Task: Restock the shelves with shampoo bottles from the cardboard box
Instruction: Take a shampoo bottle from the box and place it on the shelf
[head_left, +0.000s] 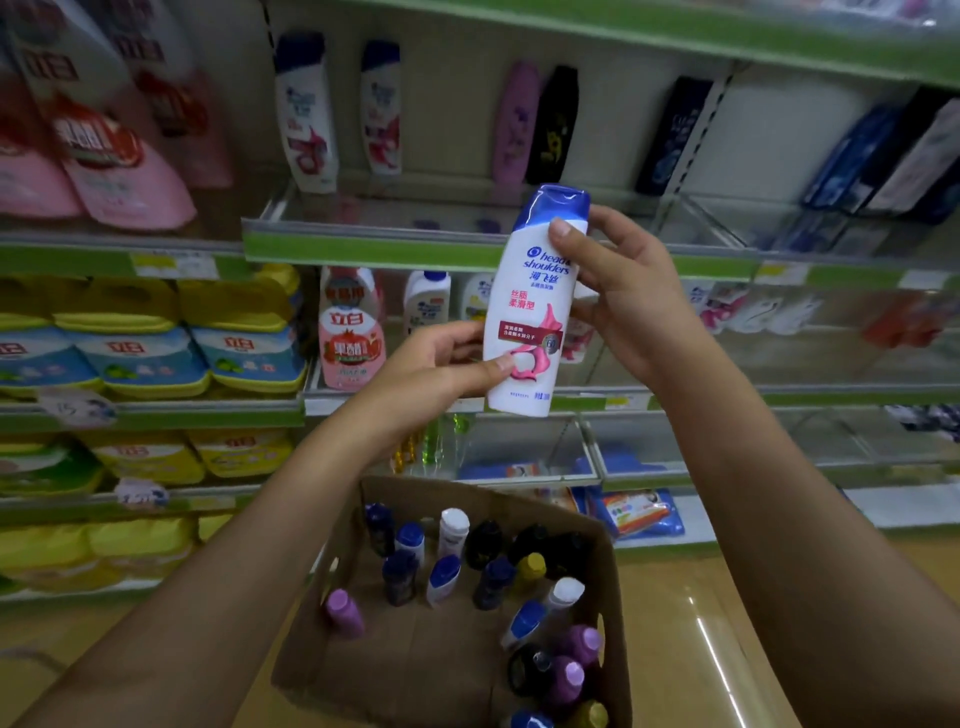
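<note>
Holding a white shampoo bottle with a blue cap upright between my two hands, I have it raised in front of the shelves. My left hand pinches its lower part, thumb pressed on the pink swirl of the label and fingers curled behind. My right hand grips it near the top, thumb lying just under the cap, fingers wrapped round the far side. Beyond my hands, on the glass shelf above the bottle's cap, two matching white bottles stand to the left, with a pink bottle and a black bottle further right. Below my forearms sits the open cardboard box on the floor, with more bottles standing in it, their caps blue, white, black, purple and yellow. Left of my left hand are shelves of yellow and blue packs.
</note>
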